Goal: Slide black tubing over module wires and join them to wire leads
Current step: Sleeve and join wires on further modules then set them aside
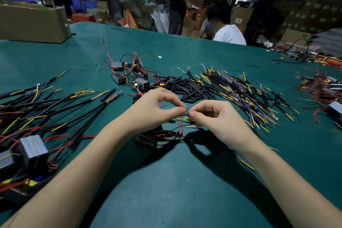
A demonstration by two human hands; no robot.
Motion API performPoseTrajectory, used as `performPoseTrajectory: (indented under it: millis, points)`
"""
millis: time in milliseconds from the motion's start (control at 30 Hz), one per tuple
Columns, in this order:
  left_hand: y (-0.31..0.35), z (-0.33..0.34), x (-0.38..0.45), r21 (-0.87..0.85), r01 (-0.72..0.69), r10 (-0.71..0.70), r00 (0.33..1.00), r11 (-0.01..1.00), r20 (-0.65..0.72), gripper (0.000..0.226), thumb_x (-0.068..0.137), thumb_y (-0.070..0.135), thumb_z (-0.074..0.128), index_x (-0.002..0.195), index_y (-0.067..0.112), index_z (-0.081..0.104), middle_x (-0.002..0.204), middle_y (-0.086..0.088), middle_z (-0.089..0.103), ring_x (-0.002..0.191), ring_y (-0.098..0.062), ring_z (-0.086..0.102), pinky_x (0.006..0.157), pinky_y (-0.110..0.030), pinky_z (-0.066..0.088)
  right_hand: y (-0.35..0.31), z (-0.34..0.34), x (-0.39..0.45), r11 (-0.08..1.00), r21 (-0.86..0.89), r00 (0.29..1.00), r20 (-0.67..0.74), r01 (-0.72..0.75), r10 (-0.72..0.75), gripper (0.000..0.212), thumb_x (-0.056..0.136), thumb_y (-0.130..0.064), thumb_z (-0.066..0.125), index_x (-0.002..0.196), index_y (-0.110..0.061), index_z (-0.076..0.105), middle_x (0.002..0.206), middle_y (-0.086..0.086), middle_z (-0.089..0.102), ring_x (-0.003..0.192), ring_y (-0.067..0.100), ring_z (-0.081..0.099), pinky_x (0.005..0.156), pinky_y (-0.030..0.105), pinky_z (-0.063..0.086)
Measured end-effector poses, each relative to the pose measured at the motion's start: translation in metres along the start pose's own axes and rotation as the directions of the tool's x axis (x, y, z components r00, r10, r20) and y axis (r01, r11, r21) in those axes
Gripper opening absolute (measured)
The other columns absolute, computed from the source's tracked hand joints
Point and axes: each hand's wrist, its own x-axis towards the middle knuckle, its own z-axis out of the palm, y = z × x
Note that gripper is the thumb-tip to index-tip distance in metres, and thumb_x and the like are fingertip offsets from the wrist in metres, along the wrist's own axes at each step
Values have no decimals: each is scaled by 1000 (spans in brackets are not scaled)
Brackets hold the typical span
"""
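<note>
L hand [153, 109] pinches thin wire ends [187, 114] w/ thumb + finger | R hand [212, 114] pinches same spot, tips touching | red module wires [178, 129] hang under hands to dark box module [146, 139] on green table [175, 181] | short black tubing pile [187, 87] just behind hands | yellow-purple wire leads pile [246, 96] to the right

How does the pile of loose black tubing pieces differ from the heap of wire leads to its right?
The tubing pieces are short, plain black and thick; the wire leads are longer, thinner, with yellow and purple strands. The tubing pile is compact, the leads fan out wider. Both lie untouched on the green table.
</note>
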Motion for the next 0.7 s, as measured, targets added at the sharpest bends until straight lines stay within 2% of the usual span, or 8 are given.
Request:
performPoseTrajectory:
  millis: [67, 167, 267, 367, 433, 500, 600, 700]
  points:
    - [4, 3, 0, 17, -46, 46, 999, 999, -27, 10, 81, 31, 74, 75, 37, 68, 101, 7, 64, 105, -10, 58, 105, -41, 35, 0, 1, 0, 1000, -26, 1000, -12, -6, 5, 13, 86, -12, 67, 75, -19, 70, 65, -5, 64, 64, 8, 54, 68, 25, 43]
    - [9, 4, -2, 53, -67, 70, 996, 996, -61, 12, 78, 36, 73, 70, 40, 65, 94, 9, 63, 100, -11, 58, 102, -50, 35, -1, 1, -1, 1000, -29, 1000, -21, 10, -10, 13, 87, -11, 66, 77, -17, 70, 67, -2, 65, 64, 10, 53, 67, 28, 44]
    - [14, 3, -3, 83, -63, 71, 993, 995, -91, 10, 73, 44, 65, 68, 35, 65, 89, 10, 62, 95, -11, 58, 99, -50, 36, -2, 2, -1, 998, -55, 999, -42, 22, -25, 11, 86, -11, 67, 78, -15, 71, 68, -1, 66, 64, 10, 54, 67, 29, 44]
    - [14, 5, -3, 159, -67, 79, 994, 985, -72, 14, 81, 43, 65, 72, 31, 63, 89, 12, 60, 97, -12, 56, 102, -47, 32, -1, 2, -1, 994, -105, 997, -54, 44, -50, 10, 86, -12, 67, 77, -15, 72, 68, -1, 67, 64, 8, 55, 66, 28, 45]
    - [13, 6, -4, 215, -82, 94, 994, 973, -47, 15, 88, 37, 63, 76, 30, 60, 93, 12, 57, 102, -12, 54, 102, -41, 27, -2, 0, -3, 979, -180, 994, -47, 92, -102, 12, 86, -12, 68, 76, -18, 71, 68, -3, 69, 60, 2, 55, 62, 19, 44]
    - [12, 9, -4, 275, -97, 100, 995, 957, 1, 12, 92, 33, 58, 80, 29, 57, 98, 9, 57, 102, -11, 52, 100, -39, 26, -4, -3, -3, 944, -293, 986, -35, 148, -166, 14, 85, -11, 68, 74, -19, 70, 66, -7, 67, 52, -4, 52, 55, 7, 36]
    - [12, 13, -3, 301, -80, 62, 996, 950, 66, 11, 93, 31, 57, 82, 29, 55, 100, 6, 57, 99, -13, 52, 100, -39, 30, -3, -5, -3, 916, -363, 978, -48, 171, -202, 16, 84, -9, 69, 71, -19, 68, 61, -11, 64, 47, -6, 50, 50, 3, 33]
    - [9, 14, -2, 276, -61, 37, 995, 959, 91, 12, 92, 29, 58, 80, 28, 56, 91, 9, 55, 91, -11, 50, 99, -40, 36, 0, -2, -2, 916, -364, 977, -66, 166, -203, 16, 84, -8, 68, 72, -18, 67, 62, -10, 63, 50, -5, 50, 53, 5, 34]
